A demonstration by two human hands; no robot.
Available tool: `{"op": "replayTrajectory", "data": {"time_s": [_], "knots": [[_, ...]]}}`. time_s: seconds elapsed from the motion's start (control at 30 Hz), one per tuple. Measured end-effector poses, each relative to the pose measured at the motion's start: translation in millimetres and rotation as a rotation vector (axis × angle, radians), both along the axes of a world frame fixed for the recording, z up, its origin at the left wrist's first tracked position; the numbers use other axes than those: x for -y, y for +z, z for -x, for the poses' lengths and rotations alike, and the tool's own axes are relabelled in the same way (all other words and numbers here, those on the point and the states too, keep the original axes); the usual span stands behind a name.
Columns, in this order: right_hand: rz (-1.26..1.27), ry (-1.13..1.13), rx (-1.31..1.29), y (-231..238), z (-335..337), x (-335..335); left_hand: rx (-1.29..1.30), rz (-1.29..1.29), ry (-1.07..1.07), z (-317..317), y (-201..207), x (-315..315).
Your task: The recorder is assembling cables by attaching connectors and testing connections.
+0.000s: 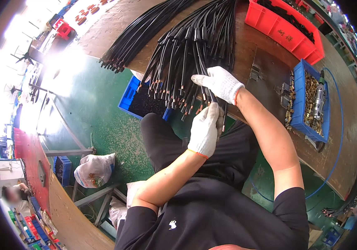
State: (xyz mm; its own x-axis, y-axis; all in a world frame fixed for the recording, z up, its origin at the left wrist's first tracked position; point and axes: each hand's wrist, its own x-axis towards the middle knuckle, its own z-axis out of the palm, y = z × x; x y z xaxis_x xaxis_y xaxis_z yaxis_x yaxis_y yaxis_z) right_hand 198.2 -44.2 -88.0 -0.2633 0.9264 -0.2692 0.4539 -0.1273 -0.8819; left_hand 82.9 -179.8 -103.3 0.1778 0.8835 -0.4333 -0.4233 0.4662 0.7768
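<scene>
A thick bundle of black cables point(178, 54) hangs over the table's edge toward me, its stripped ends showing copper. My right hand point(222, 84), in a white knit glove, is closed around one black cable of the bundle, with the thumb pointing left. Just below it my left hand point(205, 129), gloved the same way, has its fingers pinched on the end part of that cable. The fingertips hide the very end. A second bundle of black cables point(141, 35) lies to the left on the table.
Right of the cables stand a red crate point(286, 31) of black parts and a blue bin point(297, 100) of brass-coloured pieces, with a pneumatic screwdriver point(319, 100) on top. A blue air hose point(341, 125) curves across the wooden table point(266, 100). Below the bundle sits another blue bin point(126, 100).
</scene>
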Motion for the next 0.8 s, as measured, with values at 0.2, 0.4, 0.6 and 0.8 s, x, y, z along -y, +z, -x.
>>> {"op": "replayTrajectory", "data": {"time_s": [0.2, 0.4, 0.6, 0.8], "knots": [[-0.071, 0.017, 0.074, -0.2, -2.6, 3.1, -0.182, -0.28, -0.229, 5.4, 0.1, 45.6], [-0.15, 0.113, 0.351, 22.6, -2.1, 4.5, -0.142, -0.095, -0.11, 31.7, 33.3, 27.0], [-0.076, 0.167, 0.314, 57.3, -2.9, 5.8, -0.149, -0.094, 0.105, 56.6, 32.2, -12.8], [0.094, 0.148, 0.06, 25.4, 16.2, 4.3, -0.152, -0.021, -0.032, 42.8, 39.8, -32.5]]}}
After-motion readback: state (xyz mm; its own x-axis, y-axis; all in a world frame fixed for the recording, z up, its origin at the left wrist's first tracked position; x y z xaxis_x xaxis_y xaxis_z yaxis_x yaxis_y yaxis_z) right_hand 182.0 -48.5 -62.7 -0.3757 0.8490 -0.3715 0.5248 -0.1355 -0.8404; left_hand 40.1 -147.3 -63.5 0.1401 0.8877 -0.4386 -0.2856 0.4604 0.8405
